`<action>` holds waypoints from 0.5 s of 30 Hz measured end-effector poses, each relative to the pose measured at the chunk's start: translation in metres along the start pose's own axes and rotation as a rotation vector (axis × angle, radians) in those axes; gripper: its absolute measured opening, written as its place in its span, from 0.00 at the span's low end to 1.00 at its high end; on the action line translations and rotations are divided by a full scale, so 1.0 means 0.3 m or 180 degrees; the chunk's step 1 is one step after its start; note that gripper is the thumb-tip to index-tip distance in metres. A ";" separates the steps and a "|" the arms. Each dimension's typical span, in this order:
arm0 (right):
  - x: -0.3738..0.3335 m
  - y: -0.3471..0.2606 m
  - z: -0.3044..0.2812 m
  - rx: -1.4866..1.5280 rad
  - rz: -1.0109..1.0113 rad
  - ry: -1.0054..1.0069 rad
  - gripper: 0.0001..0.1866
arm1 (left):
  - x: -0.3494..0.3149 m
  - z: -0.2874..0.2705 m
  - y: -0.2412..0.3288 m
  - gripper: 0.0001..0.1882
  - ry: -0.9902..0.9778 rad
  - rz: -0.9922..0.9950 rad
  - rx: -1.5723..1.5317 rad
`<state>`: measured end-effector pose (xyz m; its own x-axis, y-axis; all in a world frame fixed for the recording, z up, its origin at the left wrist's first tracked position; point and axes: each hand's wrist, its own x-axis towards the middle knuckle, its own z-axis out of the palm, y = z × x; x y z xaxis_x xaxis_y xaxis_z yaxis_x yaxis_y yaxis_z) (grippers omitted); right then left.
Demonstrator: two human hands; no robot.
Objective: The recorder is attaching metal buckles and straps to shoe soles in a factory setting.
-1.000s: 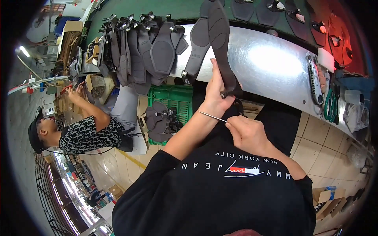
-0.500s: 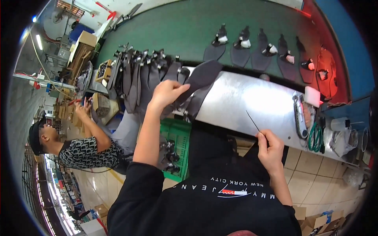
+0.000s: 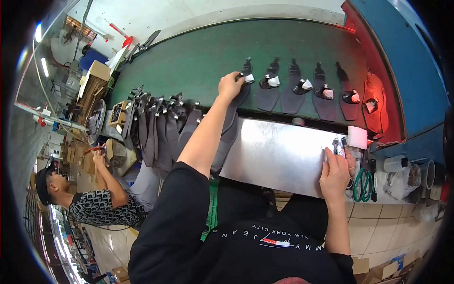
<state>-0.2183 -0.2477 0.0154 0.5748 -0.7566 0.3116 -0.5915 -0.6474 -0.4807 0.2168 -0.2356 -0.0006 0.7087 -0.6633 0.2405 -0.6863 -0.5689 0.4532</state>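
Observation:
My left hand (image 3: 231, 86) reaches over the green belt, its fingers closed at the strap of a dark flat sandal (image 3: 247, 68), the leftmost in a row. White padding shows at that sandal's strap. Below the hand, a dark sole (image 3: 226, 146) lies across the left edge of the shiny metal plate (image 3: 274, 154). My right hand (image 3: 335, 175) is at the plate's right end, beside a utility knife and other small tools. Its fingers are bent together; a small pale bit shows at the fingertips, and what they hold is hard to make out.
More sandals (image 3: 294, 97) lie spaced along the belt (image 3: 198, 57), the last under red light near a blue machine (image 3: 402, 57). A heap of dark sandals (image 3: 156, 130) sits left. A white block (image 3: 357, 137) and green cord (image 3: 363, 184) are right. A person (image 3: 104, 199) works at far left.
My left hand has moved forward from the held sole to the leftmost sandal on the belt. My right hand, which held a thin rod, has moved to the tools; the rod no longer shows.

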 end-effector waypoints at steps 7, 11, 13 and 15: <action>0.003 -0.013 -0.034 0.0096 -0.0027 0.0006 0.24 | -0.021 -0.001 0.020 0.17 -0.0457 0.0033 0.0559; 0.000 -0.030 -0.060 -0.0009 -0.0136 0.0446 0.24 | -0.077 0.063 0.012 0.14 -0.0040 0.0439 0.0363; -0.004 -0.057 -0.087 0.0217 -0.0109 0.0625 0.23 | -0.051 0.027 0.009 0.12 0.0270 0.0812 0.0241; -0.020 -0.090 -0.121 0.0202 -0.0183 0.0708 0.23 | -0.010 -0.034 0.022 0.12 0.0849 0.1382 0.0028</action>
<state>-0.2262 -0.2290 0.0562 0.4637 -0.7248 0.5096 -0.5205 -0.6883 -0.5053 0.2118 -0.2324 0.0103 0.3741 -0.6929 0.6164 -0.9273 -0.2731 0.2559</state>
